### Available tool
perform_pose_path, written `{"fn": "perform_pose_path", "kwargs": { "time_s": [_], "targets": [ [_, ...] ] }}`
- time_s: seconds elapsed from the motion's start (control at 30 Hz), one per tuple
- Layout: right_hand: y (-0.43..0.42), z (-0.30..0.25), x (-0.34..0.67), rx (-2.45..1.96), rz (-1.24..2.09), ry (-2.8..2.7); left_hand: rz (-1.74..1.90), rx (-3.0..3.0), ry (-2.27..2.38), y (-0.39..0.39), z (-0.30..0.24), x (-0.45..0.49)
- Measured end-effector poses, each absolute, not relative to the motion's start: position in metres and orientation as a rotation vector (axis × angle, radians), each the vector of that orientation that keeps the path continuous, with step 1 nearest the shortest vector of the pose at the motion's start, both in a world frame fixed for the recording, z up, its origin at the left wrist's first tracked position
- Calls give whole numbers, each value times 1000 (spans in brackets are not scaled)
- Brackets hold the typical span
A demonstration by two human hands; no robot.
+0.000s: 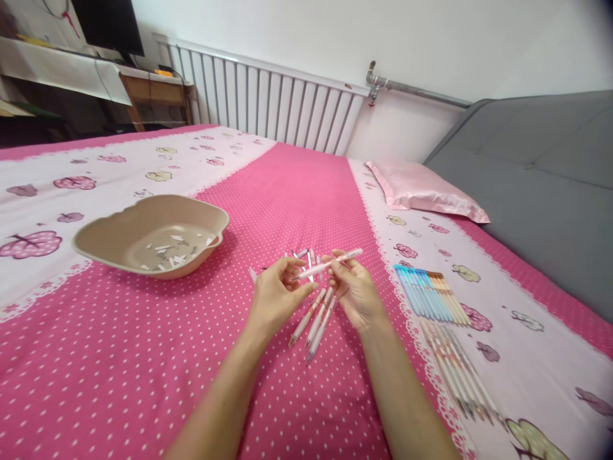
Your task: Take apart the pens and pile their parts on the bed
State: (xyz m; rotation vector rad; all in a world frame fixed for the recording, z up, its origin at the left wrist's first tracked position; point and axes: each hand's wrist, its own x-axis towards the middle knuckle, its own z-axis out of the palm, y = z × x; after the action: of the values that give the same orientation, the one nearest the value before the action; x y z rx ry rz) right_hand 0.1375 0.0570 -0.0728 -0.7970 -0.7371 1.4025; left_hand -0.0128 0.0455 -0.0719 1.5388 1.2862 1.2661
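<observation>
Both my hands hold one white pen [330, 262] level above the pink dotted bedspread [143, 358]. My left hand [276, 295] pinches its left end, fingers curled. My right hand [353, 289] grips the pen near its right half, fingers closed round it. Under my hands lie three pink-and-white pens [313, 322], side by side on the bedspread. A few more small pen parts [304, 255] lie just beyond my fingers.
A beige dish [115, 227] holding several small white pieces sits at the left. At the right lie a row of blue and tan pens [431, 294] and a row of pale pens [457, 370]. A pink pillow [421, 191] and grey headboard [536, 185] lie beyond.
</observation>
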Motion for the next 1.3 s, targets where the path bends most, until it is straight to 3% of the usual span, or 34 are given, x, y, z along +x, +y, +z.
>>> {"fn": "perform_pose_path", "kwargs": {
  "time_s": [0.43,0.7,1.17,1.3],
  "targets": [
    [56,-71,137,-747,1436,-749,1066,1301,1345,47,-72,-15],
    [57,-72,138,-773,1404,-717,1361,1566,1257,47,-75,-11],
    [62,-68,158,-756,1299,-609,1244,1209,1274,48,-71,-21],
    [59,-67,160,-726,1426,-599,1254,1185,1308,49,-72,-20]
  ]
}}
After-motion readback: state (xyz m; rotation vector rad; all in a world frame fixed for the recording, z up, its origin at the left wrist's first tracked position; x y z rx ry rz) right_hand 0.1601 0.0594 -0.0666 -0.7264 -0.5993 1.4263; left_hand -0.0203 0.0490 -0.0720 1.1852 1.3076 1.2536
